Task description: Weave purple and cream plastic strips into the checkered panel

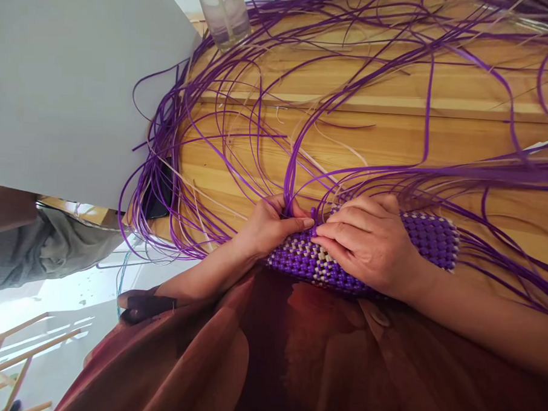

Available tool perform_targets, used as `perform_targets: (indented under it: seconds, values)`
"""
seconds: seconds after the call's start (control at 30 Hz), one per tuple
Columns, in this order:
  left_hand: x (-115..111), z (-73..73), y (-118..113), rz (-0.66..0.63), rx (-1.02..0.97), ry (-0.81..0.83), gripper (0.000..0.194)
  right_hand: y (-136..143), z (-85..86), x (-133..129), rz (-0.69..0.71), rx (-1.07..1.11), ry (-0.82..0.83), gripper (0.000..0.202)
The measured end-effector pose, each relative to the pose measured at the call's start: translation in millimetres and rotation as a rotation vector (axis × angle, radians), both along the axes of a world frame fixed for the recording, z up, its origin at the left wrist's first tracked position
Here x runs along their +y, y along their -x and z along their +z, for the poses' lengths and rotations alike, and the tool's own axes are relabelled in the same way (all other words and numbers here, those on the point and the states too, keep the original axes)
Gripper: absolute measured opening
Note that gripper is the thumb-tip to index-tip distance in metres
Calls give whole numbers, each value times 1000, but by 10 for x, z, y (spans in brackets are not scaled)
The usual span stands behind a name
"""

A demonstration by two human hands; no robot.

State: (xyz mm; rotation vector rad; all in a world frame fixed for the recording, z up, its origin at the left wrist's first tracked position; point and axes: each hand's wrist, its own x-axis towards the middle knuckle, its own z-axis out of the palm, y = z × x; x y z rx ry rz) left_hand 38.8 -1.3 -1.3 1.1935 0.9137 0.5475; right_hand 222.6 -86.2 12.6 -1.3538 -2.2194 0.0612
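Observation:
A partly woven piece (429, 241) of purple and beige strips lies at the near edge of the wooden table, close against my clothing. My left hand (273, 225) is closed at its left end, thumb along the top edge, with several upright purple strips (291, 176) between thumb and fingers. Beside it my right hand (367, 240) lies over the weave, thumb and fingertips pinched together at the top edge near a small purple loop. What exactly the right fingertips grip is too small to see; the palm covers the middle of the weave.
Long loose purple strips spread over the wooden table (349, 142). A clear container of liquid (224, 15) stands at the back left beside a pale grey panel (75, 75). At far left another person's grey clothing (58, 244) shows, with a wooden rack (12, 370) below.

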Motion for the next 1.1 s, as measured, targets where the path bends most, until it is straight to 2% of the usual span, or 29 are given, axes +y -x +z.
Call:
perform_targets:
  seconds: [0.07, 0.17, 0.23, 0.4, 0.6, 0.7, 0.87, 0.97, 1.1]
  values:
    - [-2, 4, 2, -3, 6, -12, 28, 42, 46, 0, -27, 67, 84, 12]
    - [-4, 0, 8, -13, 23, -5, 28, 64, 162, -72, -45, 175, 358, 12]
    - [-3, -9, 9, -17, 26, -5, 28, 58, 218, -131, -45, 243, 469, 7]
    - [-3, -25, 3, -25, 34, -40, 28, 62, 219, -168, -8, 450, 429, 9]
    - [4, -1, 15, -29, 67, -87, 28, 98, 247, -206, -79, 480, 725, 12]
    - [21, 2, 25, -38, 57, -60, 29, 90, 256, -254, -98, 509, 743, 11]
    - [2, -5, 26, -140, 7, 82, 29, 87, 231, -272, -157, 541, 760, 13]
    - [-32, 3, 7, -108, 19, 79, 27, 120, 238, -222, -180, 696, 898, 17]
    - [-58, 4, -21, -70, 69, -61, 24, 205, 238, -133, -241, 954, 1174, 19]
